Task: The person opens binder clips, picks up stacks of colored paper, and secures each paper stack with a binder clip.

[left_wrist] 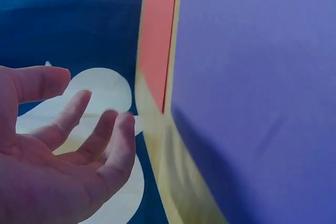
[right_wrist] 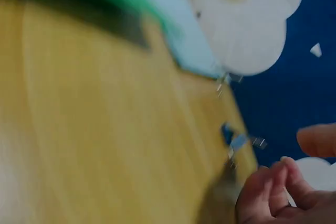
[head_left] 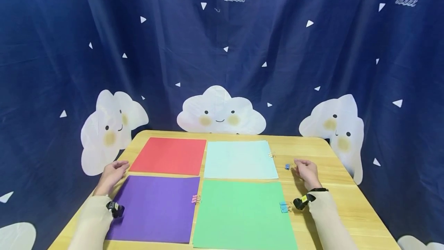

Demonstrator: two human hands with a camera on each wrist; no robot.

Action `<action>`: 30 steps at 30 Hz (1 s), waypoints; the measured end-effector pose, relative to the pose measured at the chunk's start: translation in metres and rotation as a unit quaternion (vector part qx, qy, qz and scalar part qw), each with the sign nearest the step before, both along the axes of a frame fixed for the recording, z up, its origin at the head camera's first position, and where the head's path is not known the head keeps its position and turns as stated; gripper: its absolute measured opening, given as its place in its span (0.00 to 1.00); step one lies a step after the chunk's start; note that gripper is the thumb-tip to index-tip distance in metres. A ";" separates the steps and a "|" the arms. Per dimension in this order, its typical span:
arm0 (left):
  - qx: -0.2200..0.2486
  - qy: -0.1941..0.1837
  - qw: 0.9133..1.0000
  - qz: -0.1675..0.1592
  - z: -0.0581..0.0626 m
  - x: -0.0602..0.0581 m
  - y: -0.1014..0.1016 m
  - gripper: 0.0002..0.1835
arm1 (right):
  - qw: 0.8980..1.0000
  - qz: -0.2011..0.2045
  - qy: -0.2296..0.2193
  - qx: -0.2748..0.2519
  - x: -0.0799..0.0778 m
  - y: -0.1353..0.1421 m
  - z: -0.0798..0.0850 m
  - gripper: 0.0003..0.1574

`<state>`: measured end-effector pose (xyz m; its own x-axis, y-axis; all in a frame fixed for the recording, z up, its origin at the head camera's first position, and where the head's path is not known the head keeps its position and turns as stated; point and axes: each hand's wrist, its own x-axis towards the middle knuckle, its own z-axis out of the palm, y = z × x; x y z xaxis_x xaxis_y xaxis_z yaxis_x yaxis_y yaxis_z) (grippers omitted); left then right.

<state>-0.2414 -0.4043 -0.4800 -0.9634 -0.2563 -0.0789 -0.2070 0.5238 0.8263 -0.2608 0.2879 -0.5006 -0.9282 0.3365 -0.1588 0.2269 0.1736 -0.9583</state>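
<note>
My left hand (head_left: 112, 174) hovers by the table's left edge with nothing in it, its fingers loosely curved in the left wrist view. It is nearest the purple sheet (head_left: 152, 207) and the red sheet (head_left: 170, 155). On the other side, my right hand (head_left: 306, 172) hangs over the table with loosely bent fingers and no object between them. Just left of its fingertips is a small blue binder clip (head_left: 287, 166), its wire handles showing in the right wrist view beside the fingers. That view is blurred.
A light blue sheet (head_left: 239, 160) has a pale binder clip (head_left: 271, 154) at its right edge. Blue binder clips (head_left: 284, 207) sit on the green sheet's (head_left: 243, 215) right edge. Pink binder clips (head_left: 195, 199) lie at the purple sheet's right edge. A dark blue curtain (head_left: 222, 49) hangs behind the wooden table (head_left: 343, 200).
</note>
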 end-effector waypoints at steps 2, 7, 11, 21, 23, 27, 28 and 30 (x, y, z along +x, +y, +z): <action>0.000 -0.004 1.000 0.002 0.000 -0.008 0.004 0.30 | 1.000 0.001 -0.003 0.023 -0.002 0.004 -0.005 0.32; -0.021 -0.018 1.000 0.002 -0.004 -0.021 0.010 0.32 | 0.996 0.025 -0.015 0.081 -0.006 0.007 -0.012 0.34; -0.090 -0.026 0.995 -0.017 -0.007 -0.030 0.011 0.34 | 0.991 0.047 -0.031 0.120 -0.009 0.005 -0.012 0.36; -0.172 -0.077 0.982 -0.013 -0.017 -0.051 0.025 0.42 | 0.979 0.066 -0.037 0.192 -0.011 -0.002 -0.011 0.22; -0.181 -0.085 0.980 -0.007 -0.019 -0.054 0.029 0.42 | 0.977 0.066 -0.032 0.199 -0.011 -0.004 -0.011 0.19; -0.202 -0.102 0.974 0.012 -0.023 -0.062 0.038 0.43 | 0.978 0.059 -0.025 0.199 -0.010 -0.004 -0.011 0.16; -0.204 -0.107 0.973 0.017 -0.023 -0.063 0.040 0.43 | 0.978 0.058 -0.025 0.197 -0.010 -0.004 -0.010 0.16; -0.212 -0.114 0.970 0.023 -0.023 -0.066 0.043 0.42 | 0.979 0.056 -0.026 0.193 -0.010 -0.003 -0.010 0.16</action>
<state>-0.3076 -0.3615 -0.5031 -0.9198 -0.3550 -0.1673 -0.3910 0.7920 0.4689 -0.2704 0.2848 -0.5102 -0.9570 0.2764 -0.0884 0.2322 0.5471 -0.8042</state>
